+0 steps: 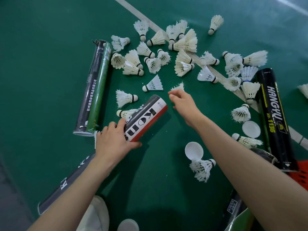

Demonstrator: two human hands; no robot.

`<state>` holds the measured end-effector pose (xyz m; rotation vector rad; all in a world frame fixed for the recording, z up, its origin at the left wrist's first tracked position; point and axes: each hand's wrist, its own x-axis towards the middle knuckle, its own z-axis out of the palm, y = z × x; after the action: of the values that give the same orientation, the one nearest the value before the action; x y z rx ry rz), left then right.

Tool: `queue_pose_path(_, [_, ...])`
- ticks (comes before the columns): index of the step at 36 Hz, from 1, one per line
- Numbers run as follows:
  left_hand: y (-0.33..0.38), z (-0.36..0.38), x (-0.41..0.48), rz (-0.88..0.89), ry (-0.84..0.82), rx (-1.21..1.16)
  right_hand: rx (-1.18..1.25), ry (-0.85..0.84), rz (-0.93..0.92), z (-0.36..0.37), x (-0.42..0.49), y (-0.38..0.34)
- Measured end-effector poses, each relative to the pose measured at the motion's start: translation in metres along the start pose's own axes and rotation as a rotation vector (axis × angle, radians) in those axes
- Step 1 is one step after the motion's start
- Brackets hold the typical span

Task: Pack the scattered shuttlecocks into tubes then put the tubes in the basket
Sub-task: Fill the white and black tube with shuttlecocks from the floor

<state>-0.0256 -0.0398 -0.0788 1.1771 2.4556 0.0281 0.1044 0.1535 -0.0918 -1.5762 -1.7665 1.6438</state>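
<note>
The left hand (113, 140) grips the lower end of a black, white and red tube (146, 117), which is tilted over the green floor (50, 47). The right hand (185, 105) is just beside the tube's far end, and its fingers (172, 95) pinch a shuttlecock (178, 86) of which only the feathers show. Many shuttlecocks (185, 42) lie scattered beyond, between a green tube (95, 87) and a black tube (273, 117).
</note>
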Motion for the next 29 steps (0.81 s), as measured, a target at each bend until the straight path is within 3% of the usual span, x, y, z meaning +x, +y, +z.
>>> queue_pose_path(8, [-0.018, -0.009, 0.007, -0.043, -0.046, -0.058, -0.177, -0.129, -0.024, 0.038, 0.054, -0.025])
queue_pose_path(15, [-0.027, -0.011, 0.006, -0.042, -0.067, -0.042, -0.170, -0.188, 0.007, 0.050, 0.058, -0.031])
queue_pose_path(25, [-0.031, -0.015, 0.000, -0.049, -0.061, -0.008, -0.111, 0.229, -0.126, 0.038, 0.020, -0.012])
queue_pose_path(29, [-0.028, -0.012, -0.008, -0.031, -0.067, -0.008, -0.048, 0.261, -0.162, 0.011, -0.004, 0.001])
